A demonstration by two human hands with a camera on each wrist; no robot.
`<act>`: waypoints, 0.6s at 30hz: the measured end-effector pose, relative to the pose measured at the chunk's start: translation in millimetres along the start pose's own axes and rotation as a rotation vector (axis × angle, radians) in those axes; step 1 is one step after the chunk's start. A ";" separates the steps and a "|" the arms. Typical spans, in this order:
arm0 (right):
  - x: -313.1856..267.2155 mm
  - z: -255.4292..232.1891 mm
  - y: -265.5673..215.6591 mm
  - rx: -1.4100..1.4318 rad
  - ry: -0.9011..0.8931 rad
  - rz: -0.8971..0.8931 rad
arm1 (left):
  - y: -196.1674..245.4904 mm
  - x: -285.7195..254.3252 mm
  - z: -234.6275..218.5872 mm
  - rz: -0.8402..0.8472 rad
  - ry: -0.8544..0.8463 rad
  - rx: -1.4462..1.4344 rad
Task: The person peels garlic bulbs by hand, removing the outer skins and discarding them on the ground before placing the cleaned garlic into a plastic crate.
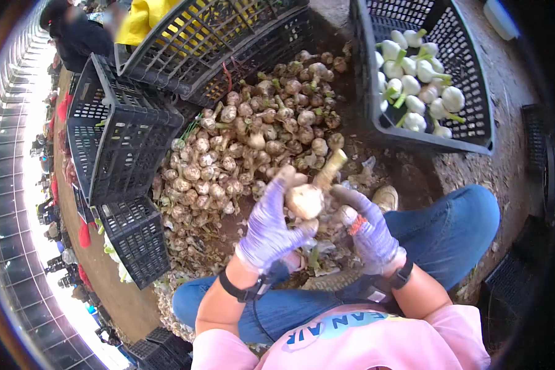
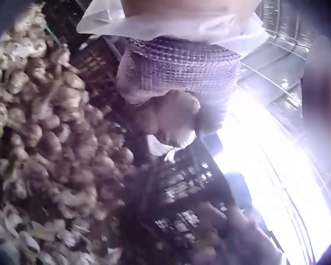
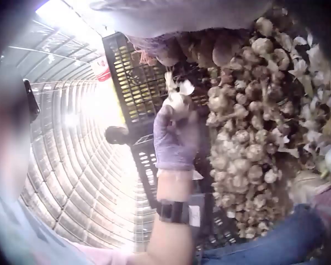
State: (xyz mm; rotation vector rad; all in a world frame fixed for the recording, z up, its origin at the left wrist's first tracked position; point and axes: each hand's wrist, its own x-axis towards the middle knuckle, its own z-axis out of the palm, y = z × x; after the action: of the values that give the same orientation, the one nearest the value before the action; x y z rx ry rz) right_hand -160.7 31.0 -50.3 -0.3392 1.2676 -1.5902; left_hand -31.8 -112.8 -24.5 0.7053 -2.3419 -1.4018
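A garlic bulb [image 1: 305,201] with a thick cut stem pointing up and right is held by my gloved left hand [image 1: 272,225], its fingers and thumb around the bulb's left side. In the left wrist view the bulb [image 2: 177,118] shows under the purple glove [image 2: 179,69]. My gloved right hand [image 1: 369,231] is just right of the bulb, fingers bent toward it; whether it touches is unclear. The right wrist view shows the left hand [image 3: 176,138] with the bulb [image 3: 178,105] at its fingertips, loose skin hanging off it.
A large heap of untrimmed garlic [image 1: 228,154] lies ahead. At upper right, a black crate [image 1: 435,143] holds several clean white bulbs [image 1: 427,71]. More black crates [image 1: 129,148] stand to the left, one at the top with yellow material. Peeled skins lie between the legs.
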 end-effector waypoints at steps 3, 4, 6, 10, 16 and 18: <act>-16.3 5.7 -22.7 0.076 -0.038 0.101 | 30.6 -15.9 10.3 0.092 -0.063 0.171; -17.6 5.4 -15.2 0.154 -0.019 0.070 | 39.7 -20.2 13.1 0.176 -0.038 0.235; -23.2 3.0 -7.4 0.176 -0.032 0.014 | 57.8 -26.5 15.3 0.273 -0.012 0.323; -38.9 -0.3 -22.6 0.102 -0.061 0.001 | 74.7 -42.6 15.1 0.200 -0.020 0.320; -56.4 -5.0 -52.5 0.075 -0.166 0.120 | 64.8 -61.2 29.7 0.081 0.055 -0.082; -56.6 -9.3 -48.9 0.103 -0.218 0.086 | 65.2 -63.6 37.2 -0.049 0.117 -0.404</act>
State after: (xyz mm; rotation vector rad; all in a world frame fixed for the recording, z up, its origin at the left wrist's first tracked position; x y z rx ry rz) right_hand -169.0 78.9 7.2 -0.3769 1.0171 -1.4952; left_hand -14.2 -24.2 14.5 0.7043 -1.8808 -1.7325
